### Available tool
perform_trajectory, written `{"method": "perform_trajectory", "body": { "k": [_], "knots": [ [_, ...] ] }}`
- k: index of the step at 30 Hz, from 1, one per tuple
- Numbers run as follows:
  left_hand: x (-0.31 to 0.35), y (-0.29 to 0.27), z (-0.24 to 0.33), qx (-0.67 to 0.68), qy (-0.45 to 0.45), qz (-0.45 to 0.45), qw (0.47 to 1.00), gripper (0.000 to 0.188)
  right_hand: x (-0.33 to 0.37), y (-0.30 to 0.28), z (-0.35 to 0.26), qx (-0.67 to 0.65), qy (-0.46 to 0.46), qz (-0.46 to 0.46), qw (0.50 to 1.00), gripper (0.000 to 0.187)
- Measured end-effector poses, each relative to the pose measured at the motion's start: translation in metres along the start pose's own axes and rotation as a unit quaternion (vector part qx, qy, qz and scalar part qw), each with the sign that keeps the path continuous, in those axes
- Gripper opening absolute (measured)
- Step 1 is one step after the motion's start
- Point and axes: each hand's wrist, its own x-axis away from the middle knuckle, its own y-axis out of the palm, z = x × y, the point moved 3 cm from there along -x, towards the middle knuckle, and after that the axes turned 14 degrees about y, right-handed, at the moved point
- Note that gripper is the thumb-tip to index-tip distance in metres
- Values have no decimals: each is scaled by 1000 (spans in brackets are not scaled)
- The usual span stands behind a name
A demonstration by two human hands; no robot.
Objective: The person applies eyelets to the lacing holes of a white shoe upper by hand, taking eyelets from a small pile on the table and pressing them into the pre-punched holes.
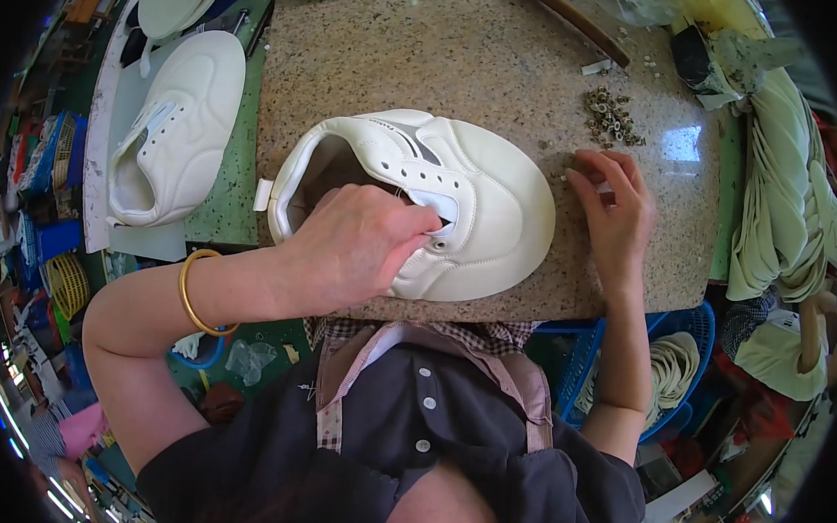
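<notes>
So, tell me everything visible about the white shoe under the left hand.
The white shoe lies opening-up on the speckled slab, toe right, heel with its pull tab left. It looks like smooth leather, with stitched panels and a grey patch on the far side. Small holes line the far lace edge; a ringed eyelet shows in the near one. The tongue looks pale blue; no lace shows. The left hand covers part of the opening, its fingers on the near lace edge.
</notes>
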Motion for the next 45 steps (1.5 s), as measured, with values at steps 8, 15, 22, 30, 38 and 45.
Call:
{"method": "perform_trajectory", "body": {
  "k": [8,15,22,30,38,45],
  "knots": [
    [29,-29,7,-5,31,-69,997,41,-15,-6,9,56,-28,50,997,18],
    [29,-32,-1,10,-15,-10,1000,40,15,6,-20,-238,51,-96,965,12],
    [21,-33,5,134,-100,-94,981,39,57,56,-68,-301,-33,-284,910,13],
    [27,-19,0,91,-13,4,996,36,63,66,-70,-302,-56,-295,905,18],
    [25,-22,0,98,-38,5,994,25,60,60,-67,-249,-99,-276,923,17],
    [17,-18,6,-34,36,42,998,11,-17,24,-19,71,-91,-53,992,16]
  ]
}}
